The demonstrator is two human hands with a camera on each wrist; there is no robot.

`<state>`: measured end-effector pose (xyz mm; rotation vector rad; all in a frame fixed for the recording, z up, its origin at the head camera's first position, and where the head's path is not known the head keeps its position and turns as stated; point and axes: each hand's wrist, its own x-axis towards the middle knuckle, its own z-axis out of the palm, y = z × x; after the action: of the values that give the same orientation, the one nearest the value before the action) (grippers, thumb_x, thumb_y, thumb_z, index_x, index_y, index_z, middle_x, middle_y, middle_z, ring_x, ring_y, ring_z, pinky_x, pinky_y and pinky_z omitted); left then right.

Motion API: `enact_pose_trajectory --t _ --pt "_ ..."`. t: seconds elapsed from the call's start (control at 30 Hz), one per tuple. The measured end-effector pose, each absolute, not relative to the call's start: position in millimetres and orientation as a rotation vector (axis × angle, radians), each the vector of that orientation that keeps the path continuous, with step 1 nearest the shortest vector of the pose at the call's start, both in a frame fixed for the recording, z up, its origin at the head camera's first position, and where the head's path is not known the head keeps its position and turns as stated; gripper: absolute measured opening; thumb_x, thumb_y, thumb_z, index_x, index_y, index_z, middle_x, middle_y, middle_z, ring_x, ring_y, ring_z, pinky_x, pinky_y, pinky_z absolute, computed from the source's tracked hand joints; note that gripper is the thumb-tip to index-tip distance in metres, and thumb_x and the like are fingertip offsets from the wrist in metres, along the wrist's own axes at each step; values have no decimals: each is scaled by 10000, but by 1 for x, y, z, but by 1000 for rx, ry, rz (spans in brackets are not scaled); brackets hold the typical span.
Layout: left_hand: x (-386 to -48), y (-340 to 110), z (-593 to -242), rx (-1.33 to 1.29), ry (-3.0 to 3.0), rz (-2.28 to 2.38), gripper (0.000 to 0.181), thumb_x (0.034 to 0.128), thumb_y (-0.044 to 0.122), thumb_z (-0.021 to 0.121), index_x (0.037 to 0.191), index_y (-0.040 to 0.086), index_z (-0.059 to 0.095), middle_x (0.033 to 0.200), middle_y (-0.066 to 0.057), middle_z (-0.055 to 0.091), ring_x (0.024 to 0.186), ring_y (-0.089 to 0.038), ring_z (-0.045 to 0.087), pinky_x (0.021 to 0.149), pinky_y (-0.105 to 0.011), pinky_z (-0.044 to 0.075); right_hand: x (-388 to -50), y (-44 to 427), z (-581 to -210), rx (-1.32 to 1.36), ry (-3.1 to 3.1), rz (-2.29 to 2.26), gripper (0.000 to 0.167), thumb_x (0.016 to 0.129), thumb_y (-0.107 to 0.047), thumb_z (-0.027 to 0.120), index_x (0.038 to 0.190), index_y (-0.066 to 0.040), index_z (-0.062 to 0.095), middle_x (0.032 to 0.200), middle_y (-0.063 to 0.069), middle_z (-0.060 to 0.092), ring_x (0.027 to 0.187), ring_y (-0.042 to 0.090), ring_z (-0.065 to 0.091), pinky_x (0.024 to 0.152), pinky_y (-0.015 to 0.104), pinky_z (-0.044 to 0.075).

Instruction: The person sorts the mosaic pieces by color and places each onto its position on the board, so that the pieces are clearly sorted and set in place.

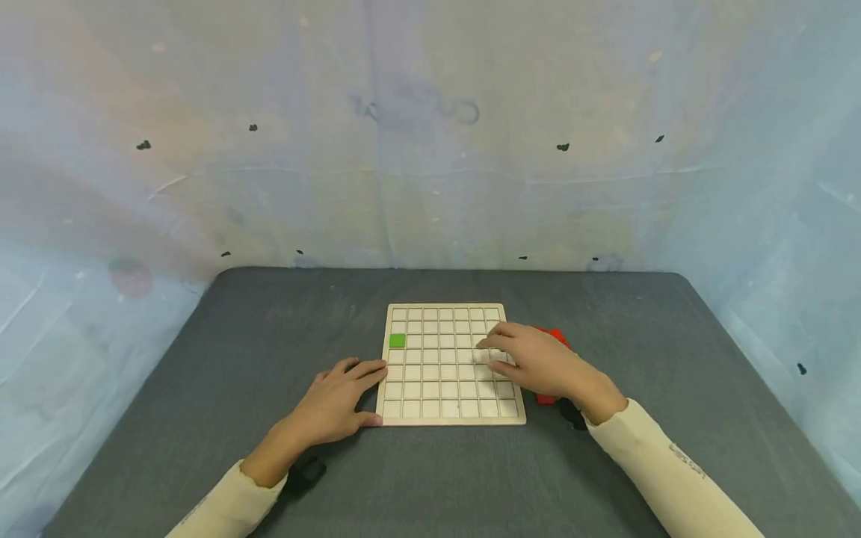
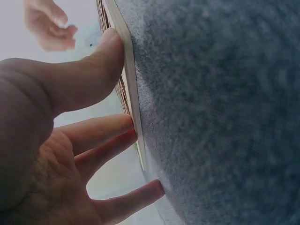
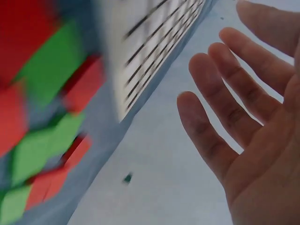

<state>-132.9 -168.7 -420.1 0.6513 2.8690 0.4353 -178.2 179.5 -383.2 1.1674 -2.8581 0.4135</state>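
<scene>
No words or numbers can be read: the dark print (image 1: 687,460) on the right sleeve (image 1: 662,467) is too small, and the faint marks (image 1: 466,112) on the backdrop (image 1: 430,202) are too blurred.

Pale wood tones are being shown by the board (image 1: 451,422), crossed by a whitish grid (image 1: 448,372), with bright green being borne by one tile (image 1: 397,341). Red and green are being displayed by the loose tiles (image 3: 65,133), dark grey by the tabletop (image 1: 457,478), cream by the sleeves (image 1: 655,459), and mottled pale blue and beige, black-specked, by the backdrop (image 1: 430,194).
</scene>
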Motion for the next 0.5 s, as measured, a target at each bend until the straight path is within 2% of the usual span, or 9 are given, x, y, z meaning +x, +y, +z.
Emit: enact_pose_trajectory --t 0.5 --pt "-131 -167 -417 613 2860 421 775 835 379 788 1507 175 460 1581 -13 404 1449 -412 342 1044 -714 343 -154 284 -405 946 -2851 301 341 897 -306 753 1212 -187 703 1167 -34 653 1005 145 651 823 384 566"
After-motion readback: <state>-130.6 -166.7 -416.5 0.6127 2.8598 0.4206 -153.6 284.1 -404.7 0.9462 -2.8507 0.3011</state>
